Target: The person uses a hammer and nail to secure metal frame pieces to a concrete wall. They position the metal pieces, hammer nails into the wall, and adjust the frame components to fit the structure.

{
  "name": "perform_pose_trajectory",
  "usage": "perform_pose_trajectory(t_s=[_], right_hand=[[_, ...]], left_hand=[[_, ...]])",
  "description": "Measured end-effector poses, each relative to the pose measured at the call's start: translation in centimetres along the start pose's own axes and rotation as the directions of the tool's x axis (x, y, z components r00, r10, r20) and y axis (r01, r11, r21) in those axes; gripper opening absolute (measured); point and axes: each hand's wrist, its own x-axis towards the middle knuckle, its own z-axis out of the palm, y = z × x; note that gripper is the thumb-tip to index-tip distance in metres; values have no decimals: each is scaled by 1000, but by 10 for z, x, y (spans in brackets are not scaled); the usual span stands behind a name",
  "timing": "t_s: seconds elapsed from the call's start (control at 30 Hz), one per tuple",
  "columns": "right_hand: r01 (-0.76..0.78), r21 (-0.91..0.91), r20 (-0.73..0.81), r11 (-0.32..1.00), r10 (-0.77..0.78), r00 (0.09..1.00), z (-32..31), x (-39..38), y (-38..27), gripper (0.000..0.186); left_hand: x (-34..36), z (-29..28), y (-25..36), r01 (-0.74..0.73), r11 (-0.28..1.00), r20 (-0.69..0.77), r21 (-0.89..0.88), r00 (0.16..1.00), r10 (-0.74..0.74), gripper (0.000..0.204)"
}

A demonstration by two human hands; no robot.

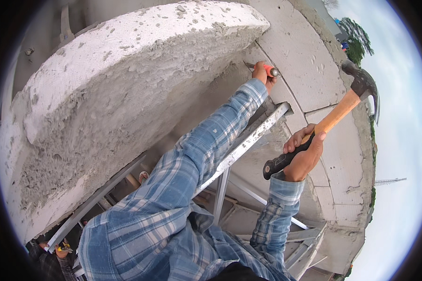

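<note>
Chisel (270, 71): a steel tool with an orange-red grip, held in the left hand (261, 75), which is closed around the grip. Its tip is set against the rough grey concrete face (211, 89) under the overhanging slab (126, 70), at the upper centre of the view. Only the grip end and a short length of blade are visible; the exact contact point of the tip cannot be determined.

Claw hammer (342, 110): steel head, wooden shaft, black rubber grip. The right hand (302, 154) is wrapped tight around the lower shaft and the top of the grip. The head is raised to the right of the chisel and well apart from it.

Handling judgement:
- The chisel is stiff and fairly light. Hold it by the orange grip, with fingers below the struck end.
- The hammer is head-heavy. A hold low on the rubber grip gives the most swing; the present hold sits slightly higher.
- The concrete is hard but crumbly, and its surface looks likely to shed fragments.

Surroundings: both plaid blue sleeves (197, 154) reach up over an aluminium ladder (248, 140). Pale concrete panels (305, 61) lie to the right, with open sky (403, 140) beyond
</note>
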Motion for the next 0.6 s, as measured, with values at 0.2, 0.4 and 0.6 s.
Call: perform_pose_trajectory(t_s=[0.2, 0.4, 0.6], right_hand=[[206, -107, 39, 973, -203, 978, 26, 12, 32, 54], [-283, -155, 165, 947, 307, 937, 21, 38, 22, 48], [402, 130, -85, 907, -393, 915, 27, 48, -32, 57]], left_hand=[[18, 16, -3, 5, 977, 9, -214, 1000, -3, 28], [37, 27, 7, 48, 972, -91, -229, 993, -70, 27], [22, 34, 3, 12, 962, -114, -274, 993, -45, 27]])
